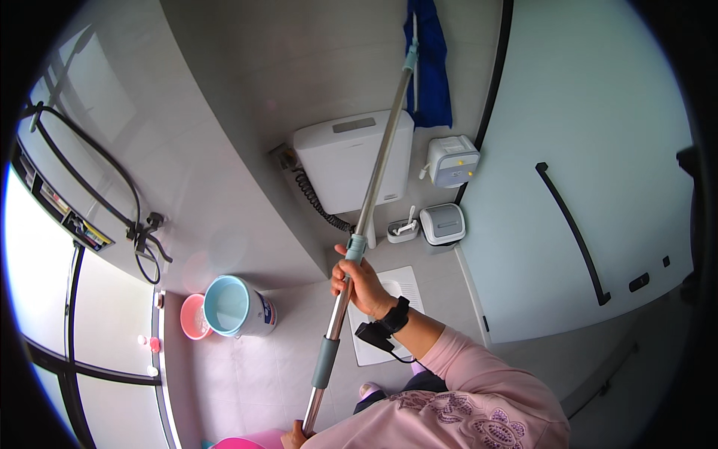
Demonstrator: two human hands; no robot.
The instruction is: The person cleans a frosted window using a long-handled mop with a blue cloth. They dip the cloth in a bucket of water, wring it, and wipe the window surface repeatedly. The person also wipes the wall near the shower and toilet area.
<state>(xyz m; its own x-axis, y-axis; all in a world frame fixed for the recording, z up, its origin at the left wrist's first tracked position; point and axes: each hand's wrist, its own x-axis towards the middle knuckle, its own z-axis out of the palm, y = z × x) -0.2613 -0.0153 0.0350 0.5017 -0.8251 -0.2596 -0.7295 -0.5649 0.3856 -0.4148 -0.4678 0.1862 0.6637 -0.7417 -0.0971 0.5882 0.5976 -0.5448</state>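
Observation:
A long telescopic flat mop with a metal pole point(385, 142) slants up across the view. Its blue cloth pad point(434, 82) is at the far end, up against the grey wall above the white cistern point(351, 161). My right hand point(363, 286), with a black band on the wrist, is wrapped round the pole just below a pale blue-green collar. Lower down, near the bottom edge, my left hand point(295, 435) closes on the pole's near end, partly cut off by the frame. A bright pink tub point(250, 443) shows beside the left hand.
A squat toilet point(407, 288) lies in the floor below the cistern. A light-blue bucket point(226, 305) and a pink basin point(193, 317) stand at left. A paper holder point(453, 161), a small bin point(443, 223), a frosted door point(591, 150) and a hanging black hose point(90, 172) surround me.

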